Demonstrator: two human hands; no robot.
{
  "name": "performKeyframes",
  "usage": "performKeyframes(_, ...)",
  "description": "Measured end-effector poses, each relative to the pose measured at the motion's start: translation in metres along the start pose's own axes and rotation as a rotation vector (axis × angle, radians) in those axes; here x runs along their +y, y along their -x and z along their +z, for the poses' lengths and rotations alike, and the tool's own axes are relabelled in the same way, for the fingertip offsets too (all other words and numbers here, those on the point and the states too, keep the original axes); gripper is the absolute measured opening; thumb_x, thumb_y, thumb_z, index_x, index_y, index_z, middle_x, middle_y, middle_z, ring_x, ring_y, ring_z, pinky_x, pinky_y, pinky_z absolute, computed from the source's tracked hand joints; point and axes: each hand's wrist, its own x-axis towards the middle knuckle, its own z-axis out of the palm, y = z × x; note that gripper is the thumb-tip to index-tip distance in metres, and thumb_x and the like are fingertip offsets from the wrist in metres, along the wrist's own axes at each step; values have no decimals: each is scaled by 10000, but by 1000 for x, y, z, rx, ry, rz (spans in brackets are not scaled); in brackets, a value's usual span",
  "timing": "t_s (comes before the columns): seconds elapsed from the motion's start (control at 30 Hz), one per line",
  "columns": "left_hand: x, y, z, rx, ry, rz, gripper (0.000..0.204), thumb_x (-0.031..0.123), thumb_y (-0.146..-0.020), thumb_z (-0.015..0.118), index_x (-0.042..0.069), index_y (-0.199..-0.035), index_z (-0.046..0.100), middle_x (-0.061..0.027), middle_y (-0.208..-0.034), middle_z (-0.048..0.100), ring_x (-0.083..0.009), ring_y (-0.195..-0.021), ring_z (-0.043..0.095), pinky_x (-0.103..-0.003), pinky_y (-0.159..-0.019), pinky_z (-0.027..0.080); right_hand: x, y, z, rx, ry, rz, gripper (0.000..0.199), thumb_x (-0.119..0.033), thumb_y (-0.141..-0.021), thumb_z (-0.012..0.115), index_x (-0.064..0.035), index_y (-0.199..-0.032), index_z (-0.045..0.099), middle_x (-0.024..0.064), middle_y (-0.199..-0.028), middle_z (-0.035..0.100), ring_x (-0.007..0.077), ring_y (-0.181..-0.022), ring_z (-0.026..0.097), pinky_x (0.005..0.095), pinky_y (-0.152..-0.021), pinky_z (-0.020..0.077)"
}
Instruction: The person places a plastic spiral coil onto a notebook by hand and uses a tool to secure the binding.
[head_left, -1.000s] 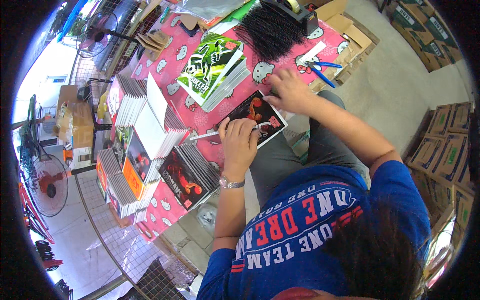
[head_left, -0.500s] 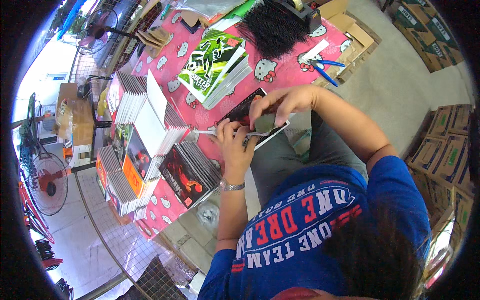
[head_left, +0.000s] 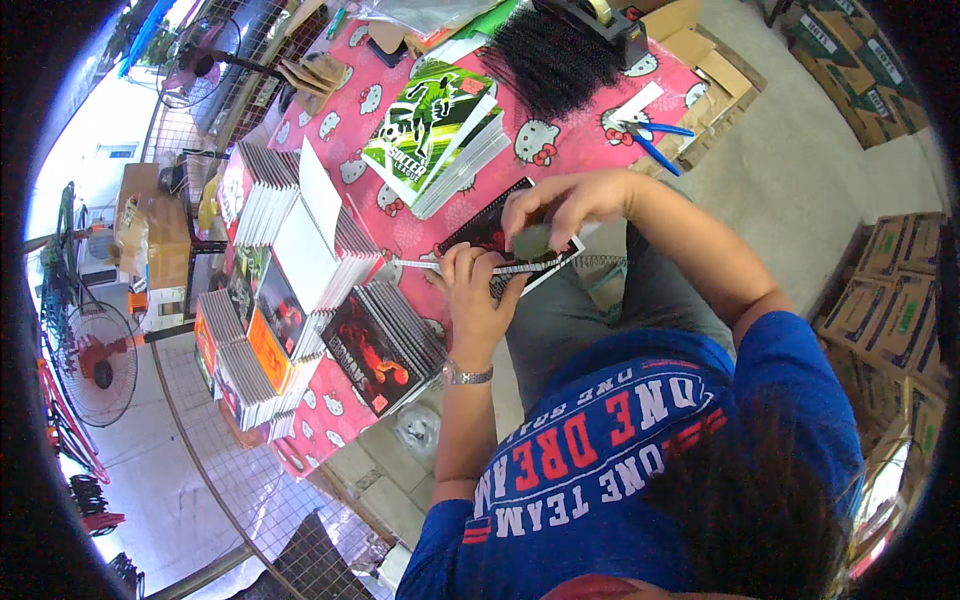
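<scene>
A dark-covered notebook with a reddish picture lies at the table's near edge, in front of my body. My left hand grips its near edge, fingers on top and thumb stretched along it. My right hand is bent over the right end of that edge, pinching a small grey-green pad. Along the edge runs a black-and-white striped line, and a thin dark spiral coil sticks out past the right end. How far the coil runs through the holes is partly hidden by my fingers.
Stacked notebooks stand left, beside a dark-covered pile. Farther back lie green-covered notebooks and a heap of black spiral coils. Blue-handled pliers rest near the right table edge. Cartons line the right side.
My left thumb has spread away from the fingers along the notebook's edge. The striped line and the dark coil past the right end now show more plainly. My right hand has barely moved.
</scene>
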Motion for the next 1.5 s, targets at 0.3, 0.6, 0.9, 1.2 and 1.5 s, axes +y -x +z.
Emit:
performKeyframes(0.3, -2, -5, -1, 44, 14, 11, 414, 218, -649, 810, 65, -942, 560, -120, -1026, 530, -353, -1082, 458, -470, -947, 343, -14, -11, 1, -46, -259, -31, 524, -198, -692, 726, -15, -1168, 607, 91, -1099, 590, 193, -1010, 561, 304, -881, 440)
performKeyframes(0.6, -27, -7, -16, 28, -14, -126, 439, 290, -559, 858, 71, -868, 637, -74, -945, 524, -300, -999, 463, -416, -887, 371, -7, -31, 1, -67, -661, -98, 501, -157, -695, 723, 4, -1157, 615, 76, -1115, 593, 214, -1081, 534, 327, -955, 399)
performKeyframes(0.9, -4, -20, 0, 83, 22, -93, 432, 241, -543, 859, 93, -840, 583, -64, -898, 536, -284, -943, 479, -408, -848, 367, -10, -10, -7, 5, -64, 40, 518, -224, -659, 746, -5, -1118, 649, 108, -1167, 526, 229, -1142, 460, 337, -996, 350)
performKeyframes(1.2, -1, -19, -5, 58, 104, -133, 408, 185, -582, 838, 78, -862, 562, -88, -901, 544, -308, -947, 496, -407, -850, 369, 3, -12, -7, 78, -233, -11, 493, -174, -673, 749, -38, -1137, 657, 78, -1126, 557, 208, -1106, 492, 324, -975, 366)
performKeyframes(1.5, -29, -13, -24, -7, 137, -195, 301, 43, -701, 742, 36, -947, 568, -129, -983, 533, -319, -996, 507, -399, -893, 398, 2, -33, -10, -10, -282, -105, 499, -144, -678, 753, -13, -1149, 649, 89, -1152, 583, 220, -1126, 517, 313, -985, 375)
